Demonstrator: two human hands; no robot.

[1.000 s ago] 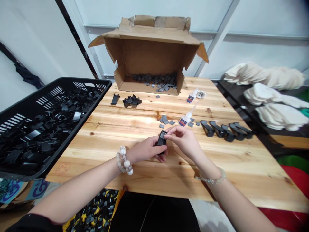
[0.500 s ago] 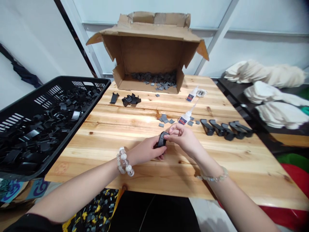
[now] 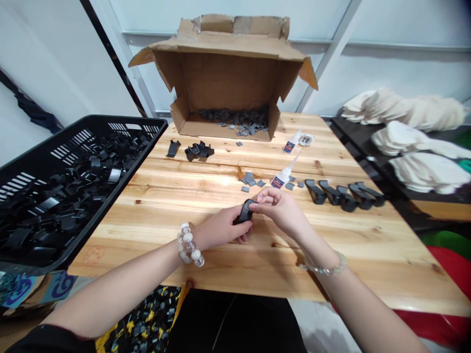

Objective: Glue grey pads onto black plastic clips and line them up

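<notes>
My left hand [image 3: 221,229] is closed around a small black plastic clip [image 3: 245,212] just above the wooden table [image 3: 176,196]. My right hand [image 3: 281,210] pinches the top end of the same clip with thumb and fingertips. Several small grey pads [image 3: 251,181] lie just beyond my hands. A glue bottle [image 3: 283,177] lies on its side beside them. To the right, a row of several black clips [image 3: 344,194] sits on the table.
An open cardboard box [image 3: 224,78] on its side at the back holds grey pads. A black crate [image 3: 69,186] full of black clips stands at the left. A second glue bottle [image 3: 292,143] and a small heap of black clips [image 3: 198,151] lie on the table. White cloth pieces [image 3: 408,137] lie at the right.
My right fingers have curled tighter onto the clip's top end. Both hands stay in the same place. The view has tilted slightly.
</notes>
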